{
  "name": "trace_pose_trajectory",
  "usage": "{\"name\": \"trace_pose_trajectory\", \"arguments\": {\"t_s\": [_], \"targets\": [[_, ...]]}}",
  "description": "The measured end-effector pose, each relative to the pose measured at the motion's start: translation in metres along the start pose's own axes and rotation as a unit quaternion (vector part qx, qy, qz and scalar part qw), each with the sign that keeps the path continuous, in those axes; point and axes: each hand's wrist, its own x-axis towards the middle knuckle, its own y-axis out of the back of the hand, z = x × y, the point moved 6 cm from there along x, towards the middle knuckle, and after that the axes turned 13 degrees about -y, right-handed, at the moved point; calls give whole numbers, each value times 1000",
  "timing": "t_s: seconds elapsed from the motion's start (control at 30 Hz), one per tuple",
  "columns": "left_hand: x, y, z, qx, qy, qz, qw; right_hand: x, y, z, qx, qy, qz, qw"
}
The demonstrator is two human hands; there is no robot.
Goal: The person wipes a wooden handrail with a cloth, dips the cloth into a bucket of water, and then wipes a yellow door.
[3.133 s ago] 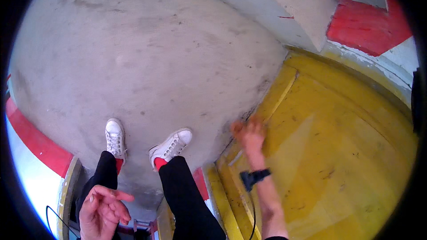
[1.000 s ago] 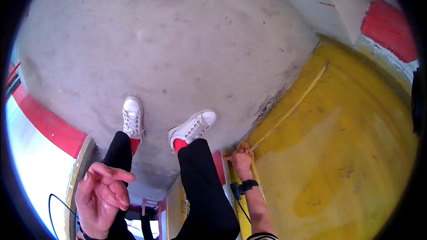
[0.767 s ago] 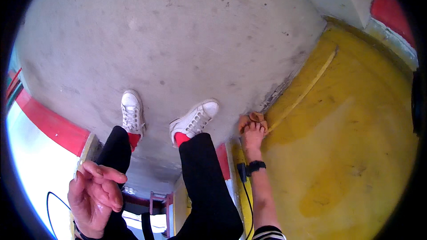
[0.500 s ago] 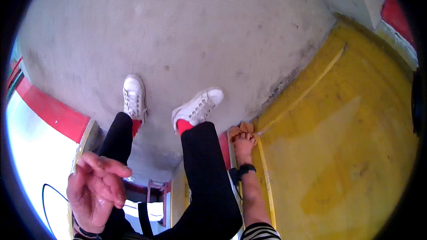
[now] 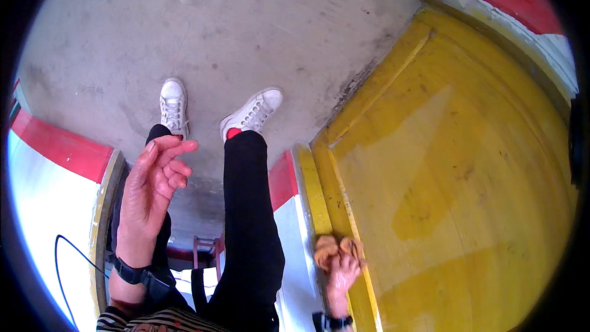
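Note:
An orange-brown cloth (image 5: 326, 251) is bunched under the fingers of my right hand (image 5: 344, 272). The hand is closed on it and presses it to the hinge-side or frame edge of the yellow door (image 5: 424, 209); which edge this is, I cannot tell. My left hand (image 5: 157, 178) hangs in the air over my left leg. Its fingers are loosely bent and apart, and nothing is in them. Both wrists wear dark bands.
My white shoes (image 5: 255, 112) stand on the grey concrete floor (image 5: 203, 31). White walls with red bands (image 5: 64, 147) flank the doorway. A thin black cable (image 5: 58, 258) loops at the lower left. Behind my legs is a reddish-brown frame (image 5: 203, 249).
My right hand and the cloth have moved along the yellow edge toward my body. The left hand has gone up and forward, its fingers more extended. The view has shifted slightly.

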Motion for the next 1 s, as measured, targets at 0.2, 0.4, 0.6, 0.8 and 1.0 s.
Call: {"name": "trace_pose_trajectory", "arguments": {"t_s": [0.2, 0.4, 0.6, 0.8, 1.0], "targets": [[-2, -14, -4, -7, 9, -36, 999, 48, -5, -19, 82, 15, 55, 995], [-3, -21, -9, 14, 4, -32, 999, 245, -52, -72, 43, 95, 60, 993], [0, -22, -6, 25, -2, -17, 1000, 387, 105, -38, -66, -20, 270, 960], [1, -23, -3, 24, -1, -19, 1000, 343, -18, -73, -181, 56, 127, 974], [0, -16, 4, 15, 0, -3, 1000, 289, -112, -125, -44, 58, -42, 996]]}}
